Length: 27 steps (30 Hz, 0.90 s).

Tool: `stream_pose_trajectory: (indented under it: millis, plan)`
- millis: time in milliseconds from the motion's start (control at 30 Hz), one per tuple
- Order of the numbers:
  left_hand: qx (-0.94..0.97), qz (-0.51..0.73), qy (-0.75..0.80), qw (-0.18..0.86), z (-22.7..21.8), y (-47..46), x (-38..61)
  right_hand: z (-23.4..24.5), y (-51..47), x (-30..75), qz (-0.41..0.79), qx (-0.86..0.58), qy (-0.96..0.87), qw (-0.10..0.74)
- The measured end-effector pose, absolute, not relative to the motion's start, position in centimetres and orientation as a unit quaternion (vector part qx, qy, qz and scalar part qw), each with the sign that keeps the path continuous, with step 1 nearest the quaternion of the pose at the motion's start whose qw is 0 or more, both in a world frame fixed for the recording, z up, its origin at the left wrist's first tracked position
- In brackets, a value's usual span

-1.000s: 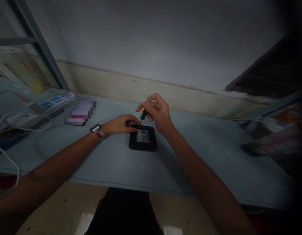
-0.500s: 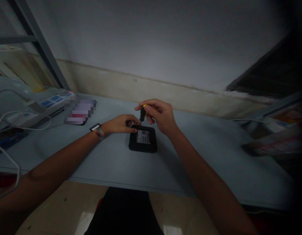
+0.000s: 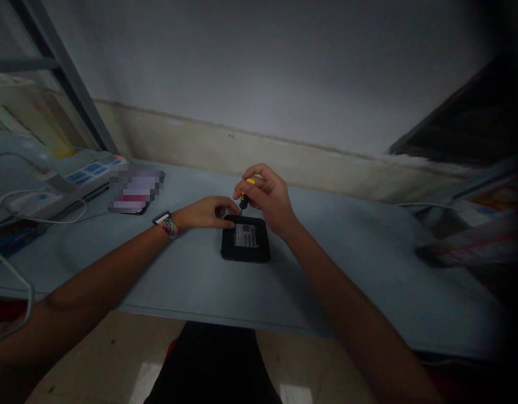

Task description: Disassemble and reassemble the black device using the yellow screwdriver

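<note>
On my feed, a dark band crosses the wrist behind the left fingers, with a whitish patch on it. Beside it, a little nearer those fingers, I see a multicoloured, patterned strip; whether it's a separate bracelet I can't tell. Behind the right fingers, the right forearm is bare. Well below both sets of fingers, I see a plain black garment.

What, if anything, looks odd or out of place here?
Nothing looks spilled or broken around the black box, touched at its far-left corner by the left hand. The phone stands out: coarse squares cover much of it in the picture, hiding its details. A white cable also loops untidily at left, probably ordinary clutter.
</note>
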<state>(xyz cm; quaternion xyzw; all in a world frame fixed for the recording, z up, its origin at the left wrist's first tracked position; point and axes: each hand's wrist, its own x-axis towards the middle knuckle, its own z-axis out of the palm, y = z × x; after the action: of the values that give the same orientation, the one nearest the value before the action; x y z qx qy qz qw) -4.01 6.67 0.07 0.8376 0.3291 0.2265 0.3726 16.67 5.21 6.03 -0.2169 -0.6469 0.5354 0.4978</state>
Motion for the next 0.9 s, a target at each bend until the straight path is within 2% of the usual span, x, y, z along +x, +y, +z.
stream_pose_trajectory:
  millis: [333, 533, 667, 900]
  plan:
    - [0.832, 0.244, 0.318, 0.383, 0.0, 6.6, -4.1, 6.0, 5.6, 18.0, 0.465, -0.216, -0.691, 0.509]
    - [0.835, 0.227, 0.317, 0.387, -0.2, 6.9, -4.1, 5.9, 5.9, 17.7, 0.503, -0.213, -0.67, 0.503]
    - [0.834, 0.233, 0.312, 0.391, -0.5, 6.9, -4.2, 6.2, 5.7, 17.0, 0.499, -0.239, -0.644, 0.529]
    - [0.837, 0.237, 0.304, 0.389, -0.3, 6.8, -4.1, 6.4, 5.5, 17.7, 0.473, -0.246, -0.666, 0.522]
